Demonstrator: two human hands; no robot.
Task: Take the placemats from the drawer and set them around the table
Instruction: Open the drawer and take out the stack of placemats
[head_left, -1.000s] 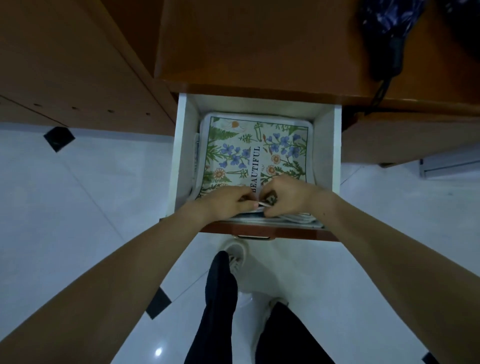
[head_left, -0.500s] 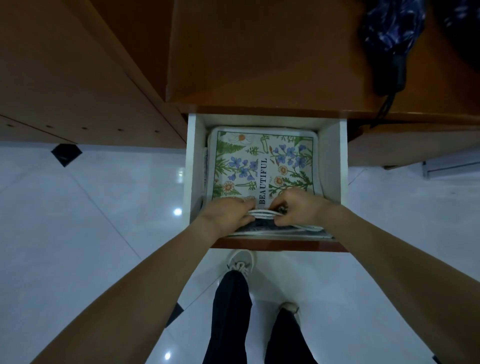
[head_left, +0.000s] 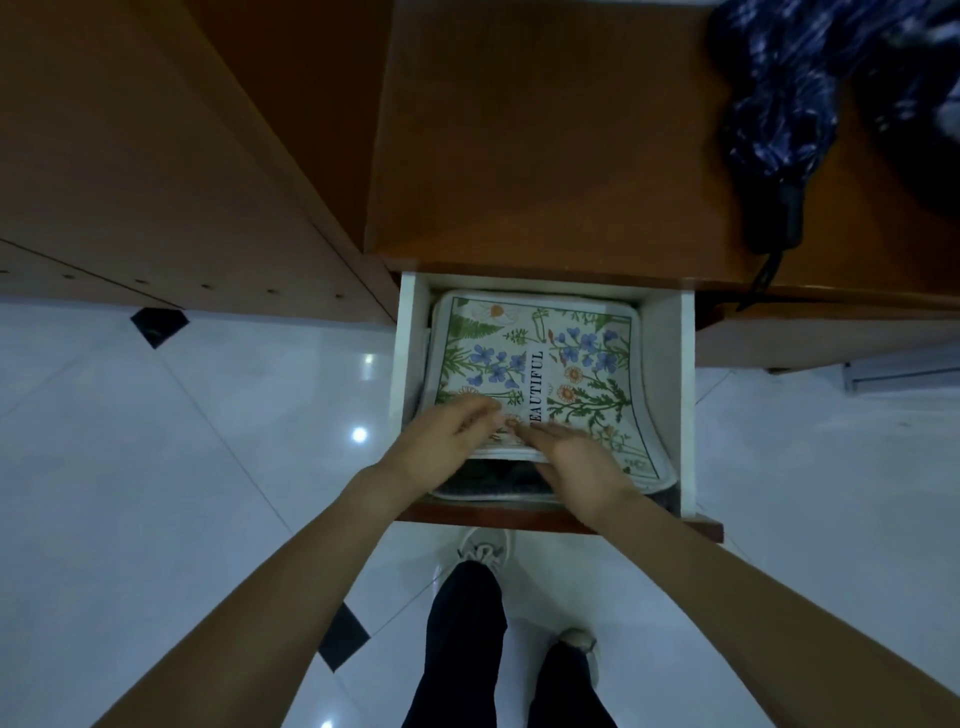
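- The white drawer (head_left: 408, 364) stands pulled out from under the brown wooden tabletop (head_left: 519, 156), its dark wood front edge nearest the person.
- Inside lies a stack of placemats (head_left: 571, 358); the top one shows blue and orange flowers, green ferns and the word "BEAUTIFUL" down its middle.
- The left hand (head_left: 441, 449) sits at the near-left edge of the stack, fingers (head_left: 480, 415) loosely bent over the top placemat and the thumb tip touching its print.
- It is hard to say whether that hand actually grips the edge or only rests on it.
- The right hand (head_left: 582, 462) lies just beside the left one, fingers straight and flat, pressing on the near edge of the top placemat.
- Under the two hands the near edge of the top mat is lifted, and a darker layer of the stack shows in the gap below.
- A dark blue patterned folded umbrella (head_left: 779, 119) rests on the tabletop at the far right, its strap hanging over the edge.
- Below, the person's dark trousers (head_left: 462, 649) and pale shoes stand on a glossy white tiled floor (head_left: 156, 467) with small black diamond insets.
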